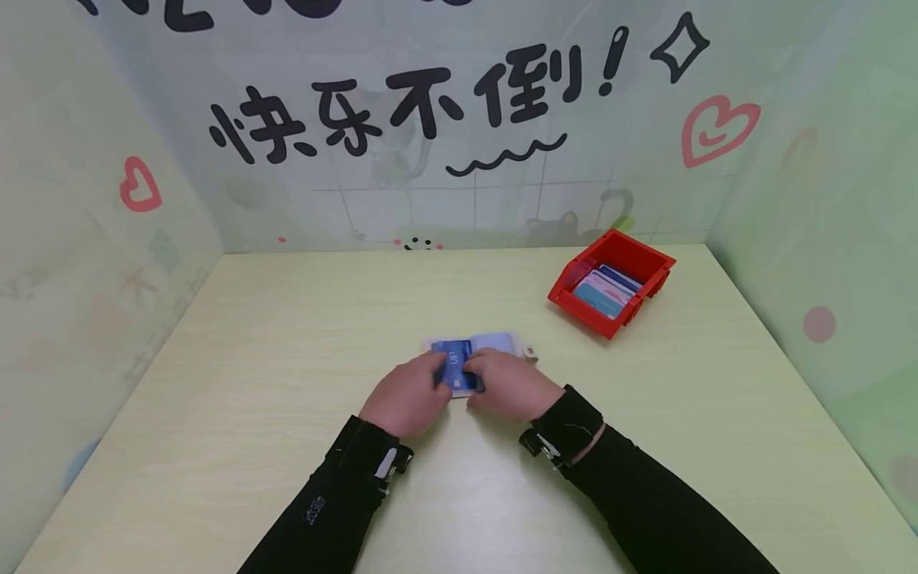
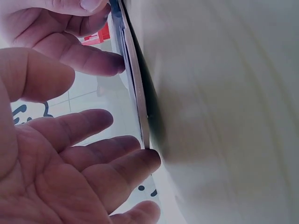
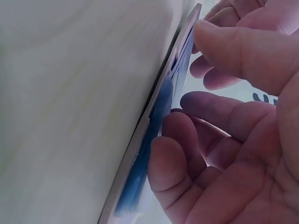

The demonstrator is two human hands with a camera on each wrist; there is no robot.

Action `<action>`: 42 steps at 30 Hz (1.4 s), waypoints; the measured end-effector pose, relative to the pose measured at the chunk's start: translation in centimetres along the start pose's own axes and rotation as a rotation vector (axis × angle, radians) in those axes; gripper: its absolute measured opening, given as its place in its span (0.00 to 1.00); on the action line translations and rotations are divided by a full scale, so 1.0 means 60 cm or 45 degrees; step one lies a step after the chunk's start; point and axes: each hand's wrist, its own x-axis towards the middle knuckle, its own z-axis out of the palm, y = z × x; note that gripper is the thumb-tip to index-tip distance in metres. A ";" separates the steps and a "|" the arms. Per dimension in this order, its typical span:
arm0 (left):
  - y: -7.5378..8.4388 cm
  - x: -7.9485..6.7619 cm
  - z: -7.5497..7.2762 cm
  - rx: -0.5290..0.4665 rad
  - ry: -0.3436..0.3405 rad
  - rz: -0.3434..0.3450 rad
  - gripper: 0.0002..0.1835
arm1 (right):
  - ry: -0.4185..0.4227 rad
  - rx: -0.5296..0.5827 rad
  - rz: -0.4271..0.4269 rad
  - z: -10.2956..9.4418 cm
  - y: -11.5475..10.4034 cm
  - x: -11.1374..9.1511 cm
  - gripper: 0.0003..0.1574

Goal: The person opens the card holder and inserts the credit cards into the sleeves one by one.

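Note:
A small card holder [image 1: 495, 343] lies spread out on the table, with a blue card [image 1: 455, 353] on its left half. My left hand [image 1: 410, 395] is at the left side of the card. In the left wrist view its fingers are loosely extended, one fingertip at the holder's edge [image 2: 144, 126], and the thumb stands apart. My right hand [image 1: 512, 384] reaches over the holder from the right. The right wrist view shows its thumb [image 3: 219, 39] against the holder's near end and its bent fingers beside the blue surface [image 3: 140, 172]. How far the card sits in a pocket is hidden.
A red plastic bin [image 1: 586, 317] holding several cards [image 1: 605, 292] stands tilted in angle at the back right of the pale wooden table [image 1: 301, 335]. Printed panels [image 1: 430, 207] enclose the back and both sides. A small snap tab [image 1: 530, 353] projects from the holder's right edge.

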 end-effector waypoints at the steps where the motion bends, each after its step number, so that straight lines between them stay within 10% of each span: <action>1: 0.000 0.000 0.000 0.002 -0.001 0.002 0.27 | -0.010 0.007 0.004 0.000 0.000 0.000 0.34; 34: 0.000 0.000 0.003 0.009 0.038 0.053 0.28 | -0.091 0.109 -0.036 -0.002 0.001 -0.004 0.30; 42: 0.002 -0.005 0.000 0.047 0.105 0.020 0.29 | 0.054 0.182 -0.045 -0.015 0.004 -0.006 0.31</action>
